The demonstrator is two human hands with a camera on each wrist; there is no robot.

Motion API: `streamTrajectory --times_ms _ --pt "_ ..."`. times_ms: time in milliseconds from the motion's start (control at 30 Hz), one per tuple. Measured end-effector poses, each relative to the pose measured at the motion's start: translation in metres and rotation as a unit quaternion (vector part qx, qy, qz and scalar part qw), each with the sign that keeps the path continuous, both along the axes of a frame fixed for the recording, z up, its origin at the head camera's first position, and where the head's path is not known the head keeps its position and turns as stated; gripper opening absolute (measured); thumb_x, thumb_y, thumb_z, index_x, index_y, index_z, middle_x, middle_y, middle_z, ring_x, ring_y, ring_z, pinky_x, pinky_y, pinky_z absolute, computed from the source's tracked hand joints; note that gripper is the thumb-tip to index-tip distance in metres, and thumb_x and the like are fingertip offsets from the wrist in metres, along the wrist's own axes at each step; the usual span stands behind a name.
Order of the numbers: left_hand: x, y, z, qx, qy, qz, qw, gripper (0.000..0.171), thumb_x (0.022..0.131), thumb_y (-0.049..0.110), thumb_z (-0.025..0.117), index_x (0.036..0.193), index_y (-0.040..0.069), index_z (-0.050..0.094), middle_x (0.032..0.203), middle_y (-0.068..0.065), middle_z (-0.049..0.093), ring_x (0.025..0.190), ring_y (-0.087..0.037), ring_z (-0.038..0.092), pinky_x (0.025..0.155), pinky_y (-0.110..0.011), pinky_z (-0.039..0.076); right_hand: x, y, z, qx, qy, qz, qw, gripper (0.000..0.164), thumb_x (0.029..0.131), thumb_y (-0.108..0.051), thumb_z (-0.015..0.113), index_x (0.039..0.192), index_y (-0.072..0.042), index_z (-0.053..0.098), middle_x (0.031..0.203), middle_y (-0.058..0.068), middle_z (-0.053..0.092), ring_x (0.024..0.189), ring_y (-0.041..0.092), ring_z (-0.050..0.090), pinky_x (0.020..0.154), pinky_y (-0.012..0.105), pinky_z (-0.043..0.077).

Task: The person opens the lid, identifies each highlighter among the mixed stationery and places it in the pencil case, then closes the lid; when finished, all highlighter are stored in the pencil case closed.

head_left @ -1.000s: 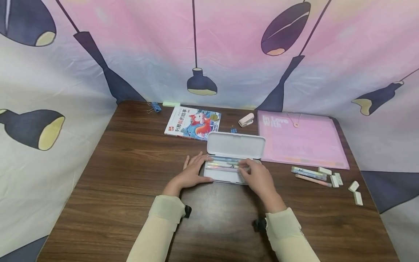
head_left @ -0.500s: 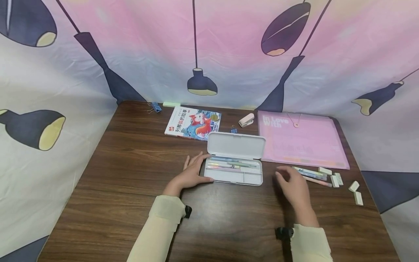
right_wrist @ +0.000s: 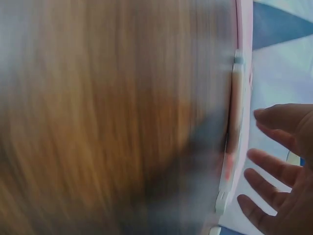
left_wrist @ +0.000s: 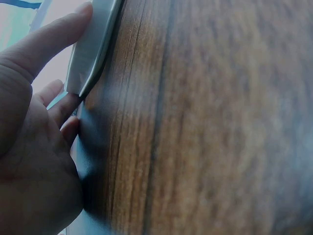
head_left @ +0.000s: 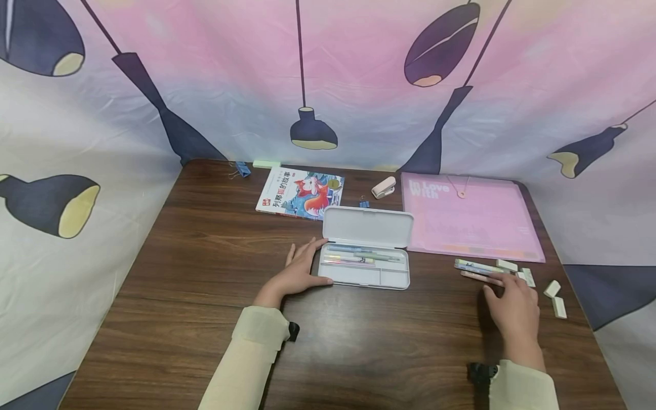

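A white pencil case (head_left: 368, 225) lies with its lid raised; several pens (head_left: 353, 249) fill its back compartment. My left hand (head_left: 293, 274) rests at the case's left end, its thumb on the front corner and a finger by the back corner. In the left wrist view the thumb touches the case's edge (left_wrist: 90, 54). To the right, my right hand (head_left: 515, 307) is over loose pens (head_left: 468, 265) and white erasers (head_left: 507, 265). Its fingers are spread and stand apart from a pinkish pen (right_wrist: 236, 103) in the right wrist view. In the head view the hand hides that pen's right end.
Behind the case are a picture book (head_left: 302, 193), a pink stapler (head_left: 383, 187) and a small blue binder clip (head_left: 364, 204). A pink document folder (head_left: 471, 222) lies back right. Two more erasers (head_left: 559, 308) sit near the table's right edge. Another blue clip (head_left: 242, 168) lies back left.
My right hand has left the pens inside the case and moved right to the loose pens and erasers. A green pen now lies in the case's back compartment. The left hand has stayed.
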State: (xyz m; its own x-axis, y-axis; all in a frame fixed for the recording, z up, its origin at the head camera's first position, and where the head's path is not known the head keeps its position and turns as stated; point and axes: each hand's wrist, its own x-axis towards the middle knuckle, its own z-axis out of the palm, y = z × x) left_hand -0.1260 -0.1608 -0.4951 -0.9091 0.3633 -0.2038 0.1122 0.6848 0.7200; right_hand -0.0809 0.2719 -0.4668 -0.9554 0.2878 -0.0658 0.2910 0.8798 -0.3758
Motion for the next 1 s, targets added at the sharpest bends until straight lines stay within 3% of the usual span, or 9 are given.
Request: streamTrajectory --times_ms 133,300,467,667,767,1000 --pt "0.0 0.0 0.0 -0.006 0.0 0.001 1.0 0.092 0.073 0.046 0.07 0.144 0.027 0.015 0.148 -0.001 0.017 0.137 -0.015 0.005 0.105 -0.043 -0.013 0.003 0.006 0.0 0.005 -0.032 0.006 0.999 0.035 0.087 -0.016 0.056 0.12 -0.004 0.053 0.125 0.029 0.041 0.111 0.052 0.03 0.084 0.064 0.024" --pt "0.0 0.0 -0.001 -0.007 0.002 0.002 1.0 0.091 0.072 0.047 0.07 0.143 0.027 0.016 0.148 -0.002 0.018 0.137 -0.015 0.005 0.105 -0.043 -0.012 0.007 0.011 0.002 0.01 -0.039 0.009 0.999 0.037 0.081 -0.007 0.055 0.119 -0.004 0.055 0.125 0.029 0.042 0.11 0.052 0.033 0.084 0.064 0.027" --pt "0.0 0.0 -0.001 -0.006 0.004 0.001 1.0 0.091 0.072 0.047 0.07 0.143 0.027 0.016 0.148 -0.002 0.017 0.137 -0.015 0.005 0.105 -0.044 -0.012 0.012 0.016 0.003 0.013 -0.064 -0.01 0.998 0.04 0.08 -0.005 0.053 0.12 -0.003 0.054 0.124 0.029 0.041 0.108 0.052 0.034 0.084 0.061 0.031" --pt "0.001 0.0 0.0 -0.007 0.006 0.0 1.0 0.091 0.072 0.048 0.07 0.143 0.027 0.016 0.148 -0.002 0.018 0.137 -0.015 0.005 0.106 -0.044 -0.012 0.018 0.02 0.002 -0.01 -0.101 -0.02 0.995 0.04 0.084 -0.009 0.053 0.123 -0.004 0.051 0.114 0.023 0.049 0.095 0.044 0.049 0.066 0.052 0.039" --pt "0.001 0.0 0.0 -0.008 0.006 0.0 1.0 0.091 0.073 0.048 0.07 0.143 0.027 0.016 0.148 -0.001 0.018 0.137 -0.016 0.005 0.106 -0.044 -0.012 0.022 0.018 0.001 -0.021 -0.084 -0.008 0.996 0.038 0.085 -0.013 0.056 0.122 -0.005 0.052 0.103 0.016 0.058 0.083 0.033 0.053 0.061 0.044 0.038" --pt "0.001 0.0 0.0 -0.002 0.007 -0.001 1.0 0.09 0.073 0.046 0.07 0.144 0.027 0.016 0.149 -0.002 0.017 0.137 -0.019 0.005 0.106 -0.043 -0.012 0.026 0.004 0.006 -0.061 -0.008 0.014 0.998 0.038 0.086 -0.027 0.06 0.118 -0.008 0.057 0.099 0.013 0.062 0.088 0.029 0.052 0.068 0.044 0.037"
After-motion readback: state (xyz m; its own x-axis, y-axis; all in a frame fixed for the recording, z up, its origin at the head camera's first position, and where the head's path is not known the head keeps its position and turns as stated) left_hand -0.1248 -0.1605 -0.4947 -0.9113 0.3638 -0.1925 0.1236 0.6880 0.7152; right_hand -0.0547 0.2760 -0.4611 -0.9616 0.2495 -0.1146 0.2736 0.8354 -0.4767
